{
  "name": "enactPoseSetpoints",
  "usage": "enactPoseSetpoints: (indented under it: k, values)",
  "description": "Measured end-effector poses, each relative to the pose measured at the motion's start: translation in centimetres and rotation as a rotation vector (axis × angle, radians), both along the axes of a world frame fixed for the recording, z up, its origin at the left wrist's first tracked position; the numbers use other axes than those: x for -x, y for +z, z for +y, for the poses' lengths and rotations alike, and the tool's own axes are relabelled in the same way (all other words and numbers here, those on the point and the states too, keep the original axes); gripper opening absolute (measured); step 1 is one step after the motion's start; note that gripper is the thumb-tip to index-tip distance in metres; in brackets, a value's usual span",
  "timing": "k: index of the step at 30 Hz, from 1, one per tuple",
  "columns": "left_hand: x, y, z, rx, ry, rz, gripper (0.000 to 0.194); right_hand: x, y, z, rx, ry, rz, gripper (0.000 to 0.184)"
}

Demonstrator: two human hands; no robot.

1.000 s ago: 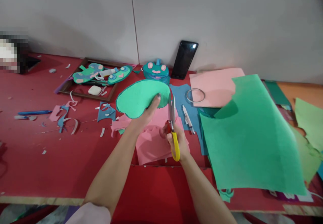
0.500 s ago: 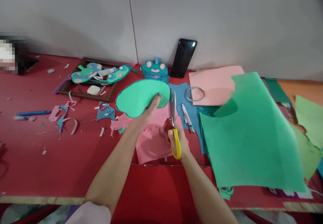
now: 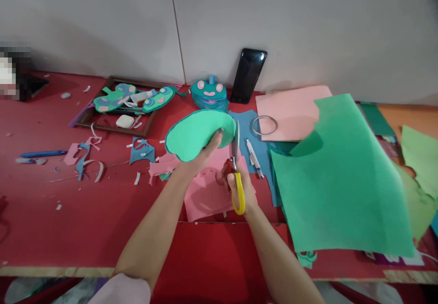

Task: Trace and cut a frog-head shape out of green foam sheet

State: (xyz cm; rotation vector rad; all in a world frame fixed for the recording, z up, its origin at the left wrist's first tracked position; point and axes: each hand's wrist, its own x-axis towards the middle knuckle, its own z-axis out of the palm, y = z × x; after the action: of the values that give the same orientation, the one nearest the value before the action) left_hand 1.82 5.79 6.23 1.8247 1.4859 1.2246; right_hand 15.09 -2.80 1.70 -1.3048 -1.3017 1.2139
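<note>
My left hand [image 3: 208, 151] grips a rounded green felt piece [image 3: 191, 135] by its lower right part, thumb on top and the other fingers hidden beneath. A darker teal edge shows around its upper rim. In my right hand [image 3: 244, 190] is a pair of scissors [image 3: 238, 192] with yellow and red handles, blades pointing away from me. The blades lie at the right edge of the green piece; whether they touch it I cannot tell. Under both hands lie pink felt sheets [image 3: 205, 199], and a blue felt sheet [image 3: 244, 121] lies beyond the scissors.
A large green sheet [image 3: 342, 190] covers the right side, beside a pink sheet [image 3: 290, 112] with a metal ring [image 3: 264, 125]. A phone [image 3: 249, 76] leans on the wall. A teal felt face [image 3: 209, 94], a brown frame [image 3: 112, 128], a white pen [image 3: 255, 158] and scraps [image 3: 142, 151] lie around.
My left hand and the green felt piece have shifted slightly right, toward the scissor blades. The right hand stays nearly in place, still holding the scissors.
</note>
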Motion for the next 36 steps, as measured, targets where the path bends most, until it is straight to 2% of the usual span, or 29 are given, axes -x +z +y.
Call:
enactPoseSetpoints:
  k: [3, 7, 12, 16, 18, 22, 29, 32, 36]
  values:
    - [-0.1, -0.1, 0.0, 0.007, -0.008, 0.023, 0.036, 0.0, 0.0, 0.0, 0.005, 0.004, 0.022, 0.041]
    - [-0.6, 0.1, -0.3, 0.026, -0.087, 0.007, 0.039, 0.0, 0.0, 0.0, -0.006, -0.006, 0.057, 0.039]
    - [-1.4, -0.2, -0.7, 0.062, -0.011, -0.073, 0.037, 0.0, 0.1, 0.0, -0.013, -0.029, 0.074, 0.039]
    - [-1.7, -0.3, -0.8, 0.060, -0.045, -0.079, 0.039, 0.0, 0.2, -0.1, -0.008, -0.033, 0.064, 0.040]
    - [-1.7, -0.5, -0.8, 0.045, -0.022, -0.063, 0.040, 0.1, 0.2, -0.2, 0.001, -0.034, 0.059, 0.039]
    - [-1.6, -1.4, -0.6, 0.057, 0.031, -0.081, 0.042, 0.1, 0.1, -0.2, 0.030, -0.041, 0.059, 0.040]
    - [-0.8, -3.0, -0.5, -0.009, -0.019, 0.001, 0.037, 0.1, -0.1, -0.2, 0.055, -0.061, 0.063, 0.046]
    - [-0.6, -2.8, -0.6, -0.030, -0.013, 0.033, 0.031, 0.1, -0.1, -0.2, 0.064, -0.063, 0.073, 0.047]
    - [-1.0, -1.8, -0.7, -0.032, 0.086, 0.024, 0.031, 0.2, 0.0, -0.1, 0.065, -0.079, 0.072, 0.048]
